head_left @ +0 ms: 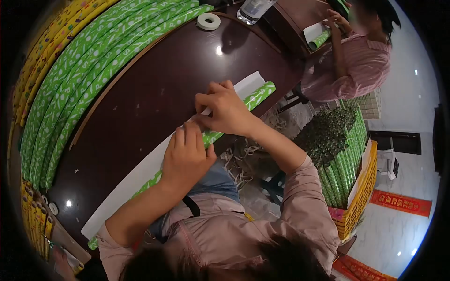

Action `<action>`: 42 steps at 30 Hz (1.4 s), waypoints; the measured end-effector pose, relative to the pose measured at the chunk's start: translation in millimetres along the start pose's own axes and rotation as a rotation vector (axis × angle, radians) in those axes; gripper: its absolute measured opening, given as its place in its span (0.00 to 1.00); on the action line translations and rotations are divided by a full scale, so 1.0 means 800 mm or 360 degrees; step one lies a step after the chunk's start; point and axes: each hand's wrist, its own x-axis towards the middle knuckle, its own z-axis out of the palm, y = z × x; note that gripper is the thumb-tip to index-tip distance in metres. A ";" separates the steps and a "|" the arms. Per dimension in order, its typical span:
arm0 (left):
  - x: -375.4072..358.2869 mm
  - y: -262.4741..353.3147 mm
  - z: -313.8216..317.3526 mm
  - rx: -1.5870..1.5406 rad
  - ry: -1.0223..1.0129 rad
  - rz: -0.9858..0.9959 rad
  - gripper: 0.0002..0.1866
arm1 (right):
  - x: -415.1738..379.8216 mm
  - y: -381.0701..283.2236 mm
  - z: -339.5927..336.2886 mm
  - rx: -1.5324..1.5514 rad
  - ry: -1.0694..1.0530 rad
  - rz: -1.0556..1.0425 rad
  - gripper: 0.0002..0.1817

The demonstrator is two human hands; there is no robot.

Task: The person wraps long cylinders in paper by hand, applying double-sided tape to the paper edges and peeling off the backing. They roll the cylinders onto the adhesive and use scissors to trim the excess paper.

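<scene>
A roll of green wrapping paper (259, 96) with white letters and marks lies slantwise along the near edge of the dark table. Its loose edge shows the white back of the paper (126, 191) on the table side. My left hand (186, 152) rests over the middle of the roll, fingers curled onto the paper. Just to the right, my right hand (225, 108) is closed in a pinch above the paper's edge. What sits between its fingertips is hidden. The two hands nearly touch.
Finished-looking green rolls (89, 70) and yellow rolls (44, 51) line the far left. A white tape roll (208, 21) and a plastic bottle (254, 9) stand at the back. Right, a yellow basket (358, 192) holds several green rolls; a co-worker (351, 65) handles another roll.
</scene>
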 end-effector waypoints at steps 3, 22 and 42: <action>-0.001 0.001 0.000 0.0047 0.0001 0.0037 0.28 | -0.001 0.007 -0.006 -0.0010 -0.0050 0.0003 0.10; -0.003 0.009 0.002 0.0183 -0.0148 -0.0041 0.35 | -0.035 0.142 -0.113 0.0919 -0.0272 0.0747 0.11; 0.002 0.008 -0.003 0.0128 -0.0207 -0.0118 0.36 | -0.015 0.106 -0.109 0.0561 -0.0058 0.0745 0.15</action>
